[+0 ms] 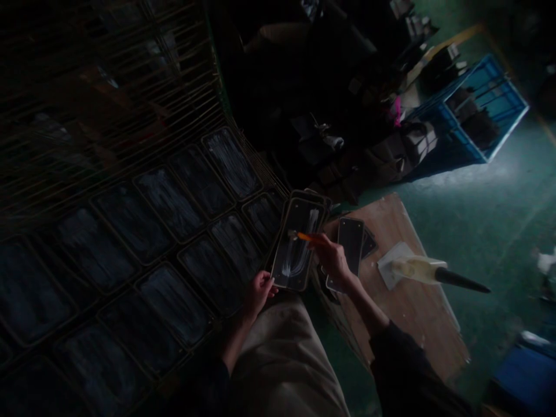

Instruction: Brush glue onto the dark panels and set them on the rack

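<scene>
My left hand (259, 289) grips the lower left corner of a dark rectangular panel (289, 263) with rounded corners and a pale rim. White streaks run along the panel's surface. In my right hand (330, 255) is a small brush (304, 236) with an orange handle, its tip over the upper middle of the panel. To the right, another dark panel (351, 237) overlaps a smaller dark piece on a wooden board (403, 220). A pale yellowish bottle (414, 269) with a long black nozzle is on a white sheet (388, 260) there.
Rows of similar panels (167, 202), many streaked white, lie to the left beside a wire rack (174, 110). A blue crate (469, 153) holding dark pieces stands at the upper right on the green floor (516, 214). A blue box (525, 370) is at the lower right. Lighting is dim.
</scene>
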`<state>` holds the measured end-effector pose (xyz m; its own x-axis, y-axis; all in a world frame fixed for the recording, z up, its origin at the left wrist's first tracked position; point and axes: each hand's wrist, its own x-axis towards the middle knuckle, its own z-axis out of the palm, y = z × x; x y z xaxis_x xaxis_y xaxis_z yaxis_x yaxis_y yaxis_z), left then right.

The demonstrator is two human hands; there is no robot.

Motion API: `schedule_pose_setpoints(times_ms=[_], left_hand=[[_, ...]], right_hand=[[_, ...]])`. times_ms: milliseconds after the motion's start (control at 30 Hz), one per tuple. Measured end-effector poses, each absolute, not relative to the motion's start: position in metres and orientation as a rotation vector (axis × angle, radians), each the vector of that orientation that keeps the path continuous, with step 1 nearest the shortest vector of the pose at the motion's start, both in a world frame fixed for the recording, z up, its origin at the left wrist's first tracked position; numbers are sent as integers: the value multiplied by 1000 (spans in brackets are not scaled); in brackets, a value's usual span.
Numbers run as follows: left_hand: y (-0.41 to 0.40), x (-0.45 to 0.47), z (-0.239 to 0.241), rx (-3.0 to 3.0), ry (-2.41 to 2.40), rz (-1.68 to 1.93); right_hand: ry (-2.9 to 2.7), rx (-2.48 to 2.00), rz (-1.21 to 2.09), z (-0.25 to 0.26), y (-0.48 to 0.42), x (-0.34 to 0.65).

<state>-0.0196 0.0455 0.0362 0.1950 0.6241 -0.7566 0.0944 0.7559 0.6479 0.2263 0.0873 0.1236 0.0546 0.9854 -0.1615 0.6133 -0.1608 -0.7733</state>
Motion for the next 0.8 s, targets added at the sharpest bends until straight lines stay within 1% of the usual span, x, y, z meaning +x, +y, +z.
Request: schedule_pose_setpoints(times_ms=[167,233,300,400,533,800], left_hand=[[42,-19,33,669,1338,425],[41,-18,33,667,1344,430],[41,-18,33,648,1357,434],[43,-18,36,627,1373,424],[46,-18,40,627,1384,394],[46,-19,38,620,1351,428]], right_hand=[[-1811,-1842,508,120,131,240],[-1922,-1845,432,118,139,239],[-2018,-1830,430,115,139,235],[-2103,-1782,536,111,120,225],[-2146,-1700,770,115,74,206],[-1964,-1678,1151,135,-1,182]])
